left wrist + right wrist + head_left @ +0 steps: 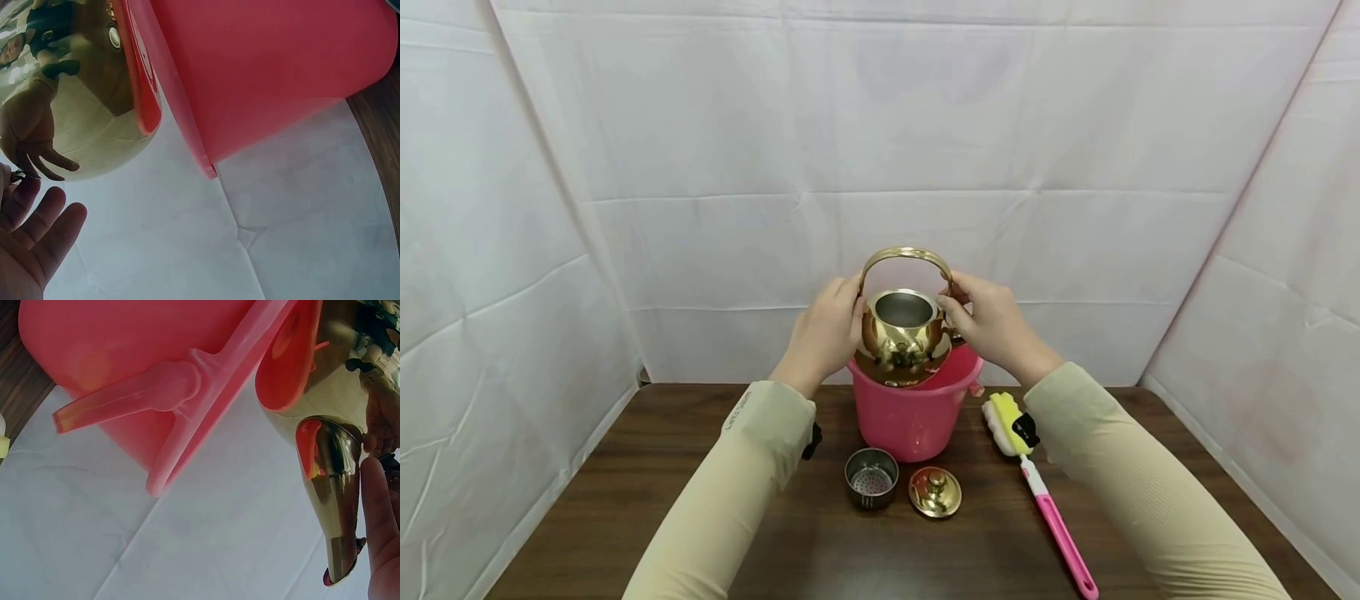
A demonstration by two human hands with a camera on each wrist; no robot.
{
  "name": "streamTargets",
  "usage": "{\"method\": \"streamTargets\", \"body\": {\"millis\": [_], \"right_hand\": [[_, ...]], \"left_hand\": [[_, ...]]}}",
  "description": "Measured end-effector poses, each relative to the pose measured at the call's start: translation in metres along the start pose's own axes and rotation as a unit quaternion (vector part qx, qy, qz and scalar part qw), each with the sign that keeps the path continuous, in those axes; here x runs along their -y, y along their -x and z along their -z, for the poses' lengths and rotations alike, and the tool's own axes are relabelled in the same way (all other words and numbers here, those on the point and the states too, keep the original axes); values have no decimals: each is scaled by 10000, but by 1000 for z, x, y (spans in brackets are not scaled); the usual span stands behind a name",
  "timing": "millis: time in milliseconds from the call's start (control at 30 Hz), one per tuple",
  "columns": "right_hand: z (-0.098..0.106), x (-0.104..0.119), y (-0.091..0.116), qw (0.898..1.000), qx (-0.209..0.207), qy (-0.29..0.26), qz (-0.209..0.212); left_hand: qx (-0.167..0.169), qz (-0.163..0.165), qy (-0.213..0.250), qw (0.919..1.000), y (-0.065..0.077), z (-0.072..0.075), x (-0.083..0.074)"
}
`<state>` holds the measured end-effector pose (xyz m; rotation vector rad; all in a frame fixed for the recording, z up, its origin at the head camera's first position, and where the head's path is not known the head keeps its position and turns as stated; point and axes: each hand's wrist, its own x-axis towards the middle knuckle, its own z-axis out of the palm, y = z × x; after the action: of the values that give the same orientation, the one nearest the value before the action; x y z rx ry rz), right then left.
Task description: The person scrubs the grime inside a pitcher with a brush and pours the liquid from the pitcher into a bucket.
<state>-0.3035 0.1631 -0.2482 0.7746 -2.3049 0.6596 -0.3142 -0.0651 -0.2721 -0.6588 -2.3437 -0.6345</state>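
Note:
A shiny gold teapot [904,354], its lid off and its opening facing me, hangs over a pink bucket [902,425]. With my left hand [827,329] I pinch the left base of its arched handle [906,252]; in the left wrist view the other fingers [59,240] are loosely spread. My right hand [996,325] grips the handle's opposite base, next to the spout [334,500], which shows in the right wrist view. The teapot's lower part reaches the level of the bucket's rim; whether they touch I cannot tell.
On the brown wooden table [700,483], a metal strainer cup [871,478] and a gold lid [935,492] lie in front of the bucket. To its right is a sponge brush [1062,533] with a pink handle. White cloth [910,125] hangs behind and at both sides.

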Motion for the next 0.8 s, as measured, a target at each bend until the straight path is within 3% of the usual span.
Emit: {"method": "streamTargets", "body": {"millis": [800], "right_hand": [[-16, 11, -10, 9996, 58, -209, 166]], "left_hand": [[-239, 89, 347, 9991, 12, 15, 16]]}}
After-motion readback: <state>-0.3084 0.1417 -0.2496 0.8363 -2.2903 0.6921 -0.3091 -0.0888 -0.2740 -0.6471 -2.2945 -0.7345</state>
